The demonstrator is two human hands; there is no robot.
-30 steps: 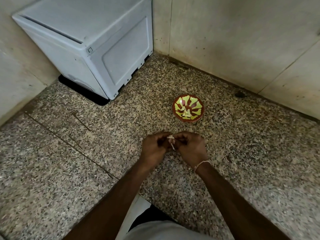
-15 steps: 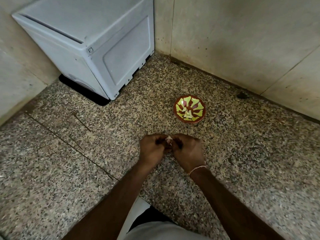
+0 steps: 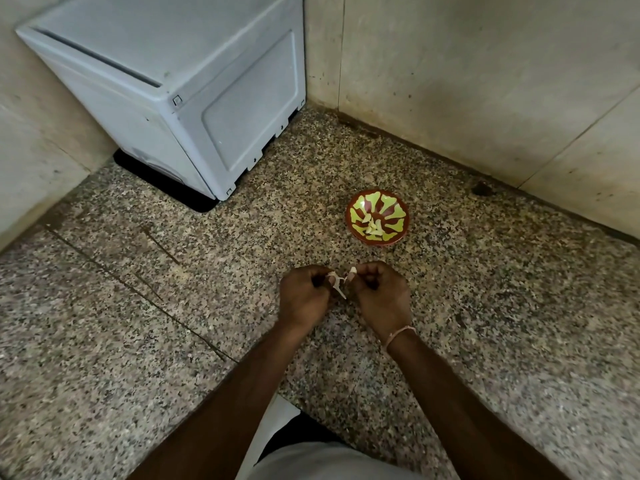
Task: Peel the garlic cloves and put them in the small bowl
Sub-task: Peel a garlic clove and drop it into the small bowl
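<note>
A small red bowl (image 3: 398, 216) with a yellow-green pattern sits on the speckled stone counter, holding several peeled garlic cloves (image 3: 373, 229). Just in front of it, my left hand (image 3: 304, 299) pinches a strip of papery garlic skin (image 3: 338, 285) that hangs down between the hands. My right hand (image 3: 379, 296) pinches a garlic clove (image 3: 352, 271) at its fingertips. The hands are a little apart, and the skin stretches from one to the other.
A grey-white microwave (image 3: 194, 84) stands at the back left in the corner. Tiled walls (image 3: 485, 81) close the counter (image 3: 138, 323) at the back and left. A dark spot (image 3: 482, 188) marks the counter's back edge. The counter's near edge is by my body.
My hands were pressed together over the clove. They have now drawn apart, pulling a strip of skin away from the clove. The bowl has not moved.
</note>
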